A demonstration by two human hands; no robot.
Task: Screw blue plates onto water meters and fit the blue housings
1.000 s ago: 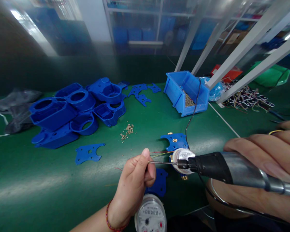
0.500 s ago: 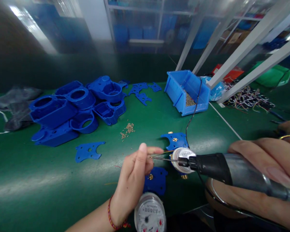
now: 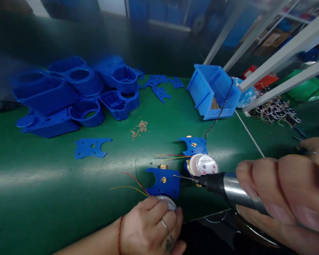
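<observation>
My left hand [image 3: 151,228] rests at the bottom edge, its fingers curled over a round white meter dial [image 3: 168,202] that is mostly hidden under them. Just beyond it lies a blue plate with a brass screw [image 3: 163,181]. My right hand [image 3: 284,191] grips a black and silver electric screwdriver [image 3: 225,185], whose thin bit points left at that plate. A second round meter dial [image 3: 203,164] stands beside another blue plate [image 3: 194,145]. Thin red and yellow wires [image 3: 130,182] trail left from the near plate.
A pile of blue plastic housings [image 3: 69,92] fills the left of the green mat. Loose small screws [image 3: 139,127] lie in the middle. A blue bin of screws [image 3: 214,90] stands behind, with flat blue plates [image 3: 90,148] and wired parts [image 3: 276,108] around. White frame bars [image 3: 284,49] cross the upper right.
My left hand left the screwdriver's bit, where it pinched something small, and dropped onto the near meter dial. The view tilted down and the screwdriver tip now points at the near blue plate.
</observation>
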